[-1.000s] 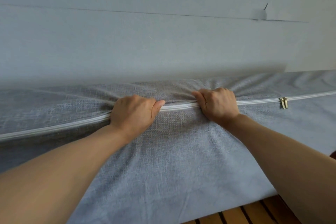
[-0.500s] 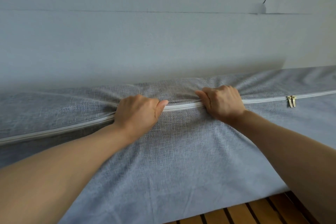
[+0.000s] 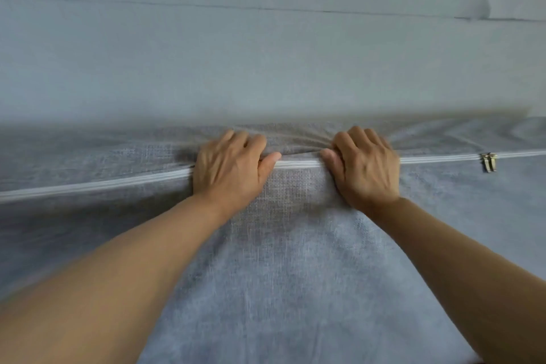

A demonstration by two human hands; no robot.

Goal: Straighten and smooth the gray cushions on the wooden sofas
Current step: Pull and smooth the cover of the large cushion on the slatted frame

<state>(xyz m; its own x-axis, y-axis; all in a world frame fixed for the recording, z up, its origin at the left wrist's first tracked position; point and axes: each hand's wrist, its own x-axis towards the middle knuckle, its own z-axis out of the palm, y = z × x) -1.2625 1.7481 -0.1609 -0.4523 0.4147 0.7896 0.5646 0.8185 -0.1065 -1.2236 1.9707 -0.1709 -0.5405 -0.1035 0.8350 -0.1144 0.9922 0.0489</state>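
Observation:
A gray seat cushion [image 3: 295, 275] fills the lower half of the view, its back edge lined with a white zipper [image 3: 88, 186]. My left hand [image 3: 230, 168] grips that edge over the zipper, fingers curled into the fabric behind it. My right hand [image 3: 366, 165] grips the same edge a short way to the right. The fabric bunches into wrinkles between and behind both hands. A gray back cushion [image 3: 266, 68] stands upright just beyond the gripped edge.
Two brass zipper pulls [image 3: 489, 162] hang on the zipper to the right of my right hand. A thin seam runs across the back cushion near the top, with a small dark thread at the upper right.
Both hands have closed toward each other along the zipper edge. The view has shifted closer and up, so the wooden slats at the bottom right are out of frame.

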